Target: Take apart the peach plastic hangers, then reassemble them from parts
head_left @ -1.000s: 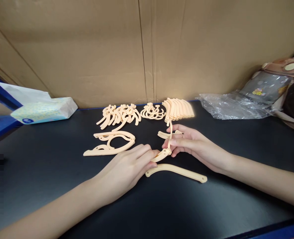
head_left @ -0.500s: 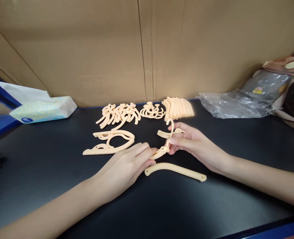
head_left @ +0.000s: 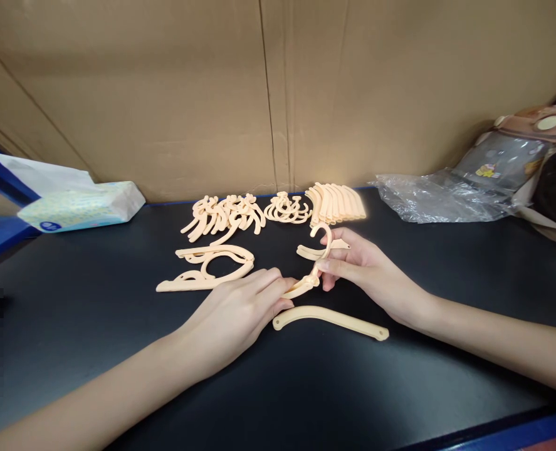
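Observation:
My left hand (head_left: 237,313) pinches one end of a short cream plastic arm piece (head_left: 300,288) just above the black table (head_left: 94,351). My right hand (head_left: 365,266) pinches a cream plastic hook (head_left: 323,241) that stands upright and meets that arm piece at a joint. A longer curved cream arm (head_left: 330,319) lies flat on the table just in front of both hands. Another small cream piece (head_left: 308,253) lies under my right fingers.
Behind the hands lie piles of cream hooks (head_left: 224,214), small curled parts (head_left: 288,210) and stacked arms (head_left: 336,203), plus two assembled curved pieces (head_left: 209,269). A tissue pack (head_left: 78,207) sits far left, a clear plastic bag (head_left: 440,197) far right. Cardboard (head_left: 268,94) walls the back.
The hook in my right hand has turned so its curved top now shows in side view. Both hands have stayed almost in place.

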Demonstrator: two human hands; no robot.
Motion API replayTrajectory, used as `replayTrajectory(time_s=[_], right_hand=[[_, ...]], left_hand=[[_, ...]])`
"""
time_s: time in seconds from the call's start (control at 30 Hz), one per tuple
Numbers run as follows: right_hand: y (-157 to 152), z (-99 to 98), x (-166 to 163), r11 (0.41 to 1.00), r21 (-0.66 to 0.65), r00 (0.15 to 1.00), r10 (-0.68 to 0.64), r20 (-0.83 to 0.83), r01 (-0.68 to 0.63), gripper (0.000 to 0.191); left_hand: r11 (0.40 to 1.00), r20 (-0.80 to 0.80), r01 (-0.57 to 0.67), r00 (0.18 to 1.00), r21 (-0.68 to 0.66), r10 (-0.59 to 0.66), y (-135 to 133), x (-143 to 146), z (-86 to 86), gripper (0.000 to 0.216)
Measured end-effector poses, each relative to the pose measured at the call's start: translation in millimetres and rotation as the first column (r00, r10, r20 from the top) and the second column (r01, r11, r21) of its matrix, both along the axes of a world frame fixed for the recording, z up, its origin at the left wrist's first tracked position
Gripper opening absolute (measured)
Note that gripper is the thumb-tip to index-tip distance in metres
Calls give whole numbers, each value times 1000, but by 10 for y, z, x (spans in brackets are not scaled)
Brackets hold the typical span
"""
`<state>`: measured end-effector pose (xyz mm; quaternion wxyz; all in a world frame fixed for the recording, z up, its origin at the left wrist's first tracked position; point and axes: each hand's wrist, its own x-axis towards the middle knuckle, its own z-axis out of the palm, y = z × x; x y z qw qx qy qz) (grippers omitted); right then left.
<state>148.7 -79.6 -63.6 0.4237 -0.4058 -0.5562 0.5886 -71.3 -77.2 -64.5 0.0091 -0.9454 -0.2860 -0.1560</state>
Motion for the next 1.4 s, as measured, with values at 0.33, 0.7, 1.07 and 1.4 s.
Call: replayTrajectory(time_s=[0.33, 0.7, 1.07, 1.4], right_hand=[[-6, -52, 2, 995, 90, 999, -34, 6, 33, 25], [-46, -63, -20, 978, 203, 998, -57, 18, 52, 32], [-33, -66, -8, 985, 167, 999, -34, 28, 29, 38], [-14, -31, -26, 983, 145, 993, -106, -44, 111, 40]], left_hand=[[1000, -65, -16, 998, 26, 18, 3, -7, -22, 28], [996, -90, 25, 996, 84, -17, -25, 7, -27, 28], [996, -66, 20, 998, 93, -14, -32, 7, -36, 26], [997, 9, 12, 1000, 70, -13, 3, -4, -24, 19]])
